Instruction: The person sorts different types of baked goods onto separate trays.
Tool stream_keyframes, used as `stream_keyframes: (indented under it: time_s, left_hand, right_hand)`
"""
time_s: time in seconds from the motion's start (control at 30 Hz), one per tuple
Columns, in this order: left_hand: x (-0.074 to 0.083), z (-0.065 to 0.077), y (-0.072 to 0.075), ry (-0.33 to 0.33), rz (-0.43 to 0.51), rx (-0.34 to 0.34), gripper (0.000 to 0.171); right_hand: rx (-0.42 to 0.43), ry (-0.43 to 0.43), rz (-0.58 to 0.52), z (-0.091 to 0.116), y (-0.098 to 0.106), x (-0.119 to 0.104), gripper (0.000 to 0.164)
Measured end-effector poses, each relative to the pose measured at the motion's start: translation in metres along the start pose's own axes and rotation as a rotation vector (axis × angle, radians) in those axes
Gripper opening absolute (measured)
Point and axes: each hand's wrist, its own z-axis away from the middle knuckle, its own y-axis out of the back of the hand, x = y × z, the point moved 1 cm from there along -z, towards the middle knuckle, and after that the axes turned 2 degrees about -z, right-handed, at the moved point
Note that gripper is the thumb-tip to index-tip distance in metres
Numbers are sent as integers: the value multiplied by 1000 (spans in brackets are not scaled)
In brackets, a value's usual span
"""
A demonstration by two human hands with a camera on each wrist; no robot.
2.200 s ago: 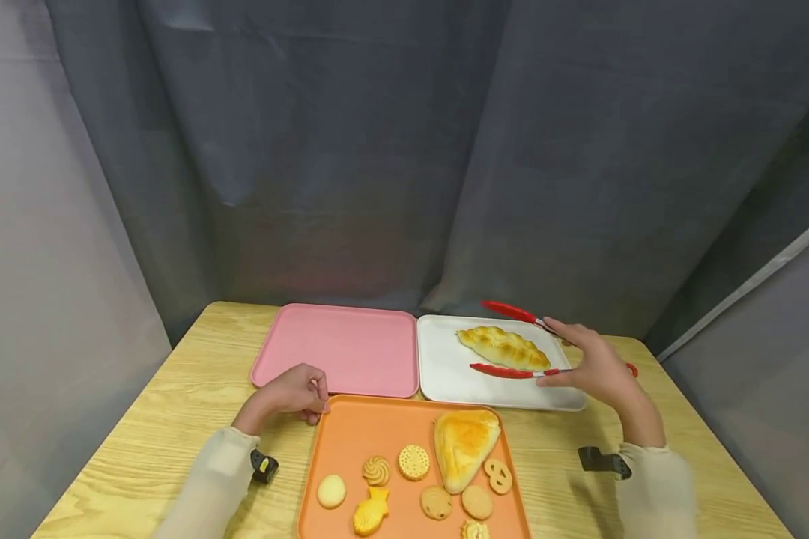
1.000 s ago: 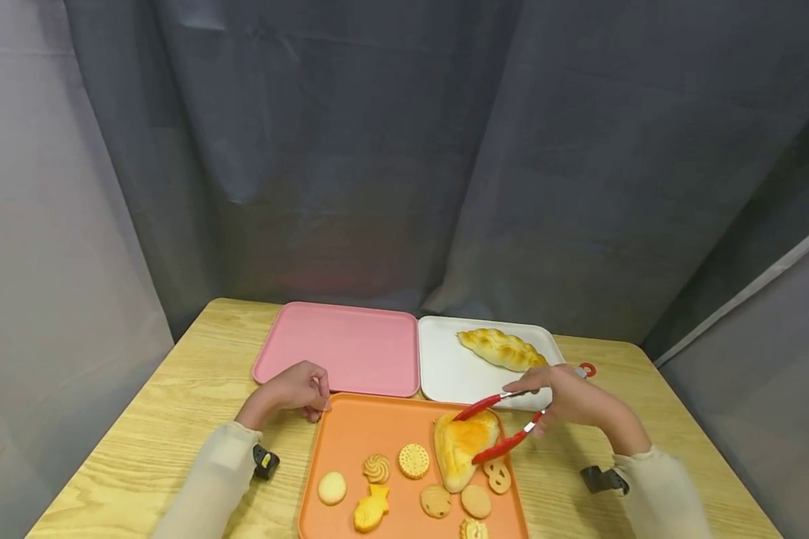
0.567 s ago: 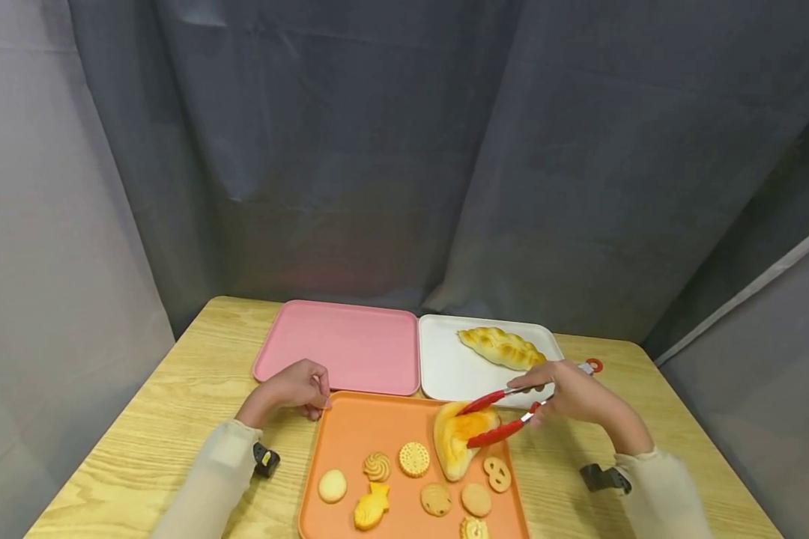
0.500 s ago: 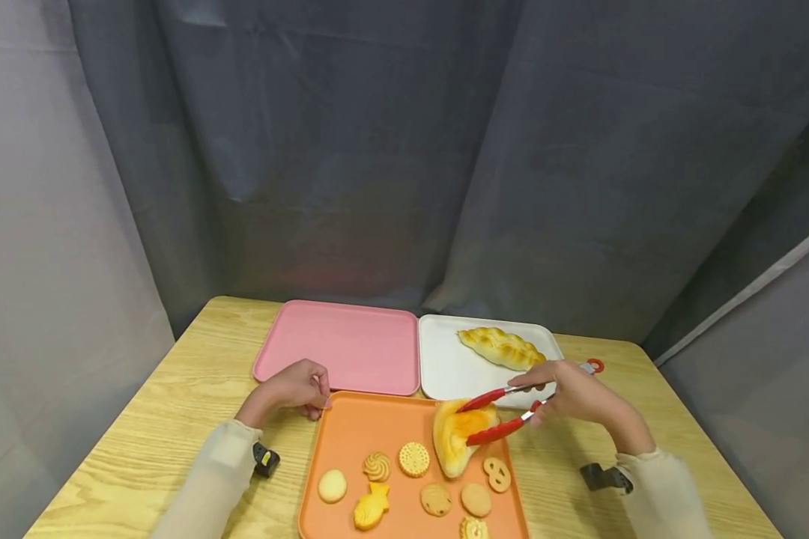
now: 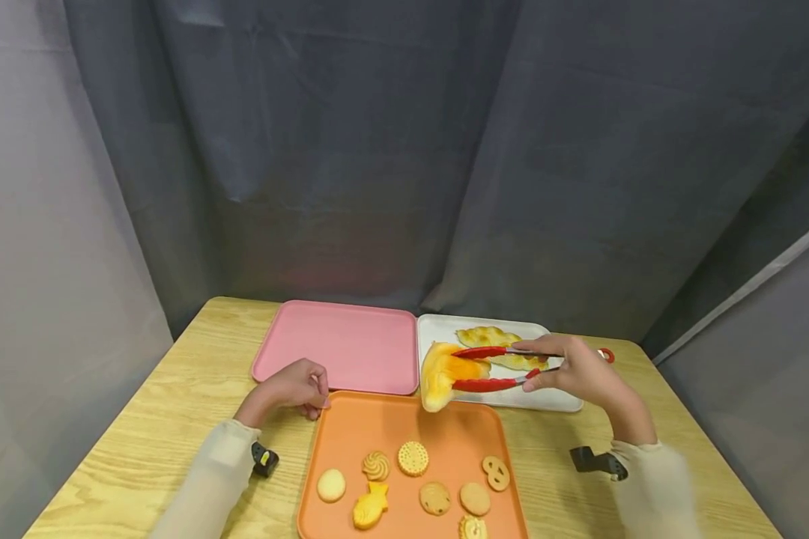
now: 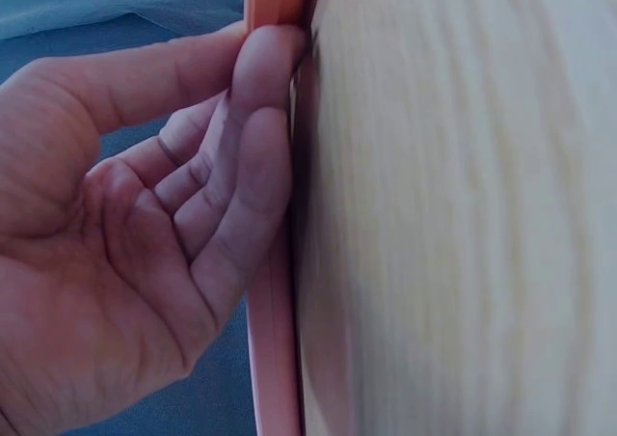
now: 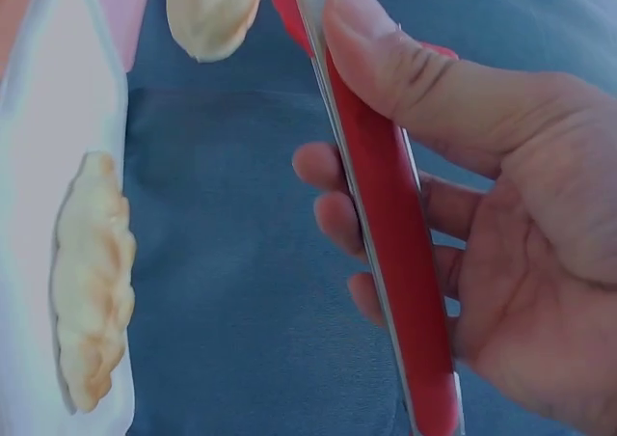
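My left hand (image 5: 295, 389) pinches the far left corner of the orange tray (image 5: 350, 427); in the left wrist view the thumb and forefinger meet on the tray edge (image 6: 275, 2). With my right hand (image 5: 583, 370) I hold red-tipped tongs (image 5: 488, 385), thumb on one arm and fingers round the other. A puffy golden triangular bread (image 5: 438, 378) is clamped in the tongs, raised above the gap between the orange tray and the white tray (image 5: 437, 326). Behind it, a braided bread (image 5: 488, 335) lies on the white tray, partly hidden by tongs and hand.
On the orange tray lie several cookies, among them a pretzel-shaped cookie (image 5: 495, 473), a round dotted cookie (image 5: 413, 458) and a fish-shaped piece (image 5: 371, 507). A bare pink tray (image 5: 350, 344) stands left of the white one. A dark curtain (image 5: 350, 150) hangs behind the wooden table (image 5: 141, 419).
The tongs came down from beside the braided bread, closed on the triangular bread and lifted it off the orange tray, up towards the white tray. My left hand has stayed at the corner.
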Motion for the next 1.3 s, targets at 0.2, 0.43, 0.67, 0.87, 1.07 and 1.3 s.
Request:
stream_keyframes:
  time_s: [0.2, 0.43, 0.67, 0.87, 1.07, 1.3]
  left_hand:
    - [-3, -1, -1, -1, 12, 0, 14]
    - [-3, -1, -2, -11, 23, -9, 13]
    - [-1, 5, -3, 3, 35, -22, 13]
    - [-3, 9, -1, -6, 36, -15, 13]
    - [-5, 8, 0, -4, 36, -13, 12]
    - [-5, 9, 0, -12, 30, -13, 12]
  right_hand:
    - [95, -120, 78, -9, 0, -4, 64]
    - [127, -254, 169, -15, -9, 2, 67]
    - [103, -305, 207, -14, -24, 12, 65]
    - [107, -304, 231, -17, -30, 16, 64]
    - [86, -309, 260, -19, -34, 17, 67]
    - [61, -310, 272, -23, -40, 17, 68]
